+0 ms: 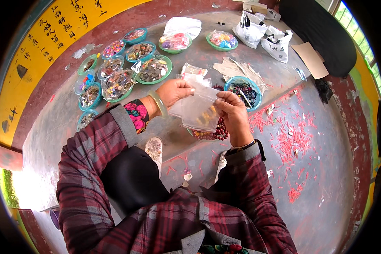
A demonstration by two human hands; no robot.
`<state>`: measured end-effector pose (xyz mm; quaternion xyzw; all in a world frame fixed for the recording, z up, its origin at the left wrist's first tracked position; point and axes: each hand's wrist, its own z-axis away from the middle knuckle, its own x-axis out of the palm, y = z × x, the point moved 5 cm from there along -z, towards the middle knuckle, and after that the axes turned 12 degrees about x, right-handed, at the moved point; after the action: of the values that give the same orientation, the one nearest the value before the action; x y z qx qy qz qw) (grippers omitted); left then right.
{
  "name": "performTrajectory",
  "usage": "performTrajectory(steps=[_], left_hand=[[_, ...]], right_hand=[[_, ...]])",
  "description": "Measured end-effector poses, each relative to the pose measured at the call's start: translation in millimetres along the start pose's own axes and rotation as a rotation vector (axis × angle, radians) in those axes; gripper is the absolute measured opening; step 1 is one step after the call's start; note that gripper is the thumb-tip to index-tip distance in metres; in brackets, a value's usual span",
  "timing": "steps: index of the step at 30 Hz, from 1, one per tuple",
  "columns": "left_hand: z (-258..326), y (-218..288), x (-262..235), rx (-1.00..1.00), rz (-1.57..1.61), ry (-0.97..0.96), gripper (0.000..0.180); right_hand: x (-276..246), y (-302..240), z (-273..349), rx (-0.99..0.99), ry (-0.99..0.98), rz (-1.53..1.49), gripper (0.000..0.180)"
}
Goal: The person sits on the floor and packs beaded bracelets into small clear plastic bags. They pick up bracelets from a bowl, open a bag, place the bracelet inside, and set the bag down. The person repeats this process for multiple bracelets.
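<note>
A thin stack of see-through plastic bags (195,111) is stretched between my hands. My left hand (173,92), with a pale bangle (158,103) at the wrist, pinches the upper left edge. On the other side my right hand (234,113) grips the upper right edge between thumb and fingers. Below the bags, dark red bead strings (218,131) show in a container mostly hidden by them; something yellowish shows blurrily through the plastic. Right of the bags stands a blue bowl (227,84) of dark bracelets with a pen-like white stick (244,97).
Several basins of small trinkets, such as a green basin (168,75), stand at the left. More bags (194,70) and a beige cloth (237,70) lie beyond my hands. White carrier bags (249,31) and cardboard (310,59) are at the far right. Red paper scraps (290,142) litter the floor.
</note>
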<state>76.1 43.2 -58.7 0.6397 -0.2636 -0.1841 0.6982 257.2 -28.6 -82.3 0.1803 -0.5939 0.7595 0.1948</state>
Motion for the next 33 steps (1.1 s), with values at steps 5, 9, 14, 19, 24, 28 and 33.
performTrajectory(steps=[5, 9, 14, 19, 24, 28, 33], left_hand=[[2, 1, -2, 0.015, 0.013, 0.004, 0.017], [1, -1, -2, 0.005, 0.113, 0.026, 0.017], [5, 6, 11, 0.017, 0.015, -0.064, 0.016], [4, 2, 0, -0.036, 0.008, 0.009, 0.013], [4, 9, -5, 0.043, -0.157, 0.023, 0.008], [5, 19, 1, 0.163, -0.414, -0.039, 0.007], [7, 19, 22, 0.351, -0.472, -0.134, 0.009]], right_hand=[[0, -7, 2, -0.082, 0.094, 0.166, 0.014], [-2, -8, 4, -0.122, 0.126, 0.300, 0.010], [-4, -7, 4, -0.056, 0.115, 0.126, 0.008], [-9, -4, -1, -0.029, 0.129, 0.092, 0.007], [-27, -15, -1, -0.180, 0.255, 0.318, 0.012], [-2, -32, 16, -0.589, 0.327, 0.627, 0.021], [26, -25, 20, -0.699, 0.257, 1.011, 0.039]])
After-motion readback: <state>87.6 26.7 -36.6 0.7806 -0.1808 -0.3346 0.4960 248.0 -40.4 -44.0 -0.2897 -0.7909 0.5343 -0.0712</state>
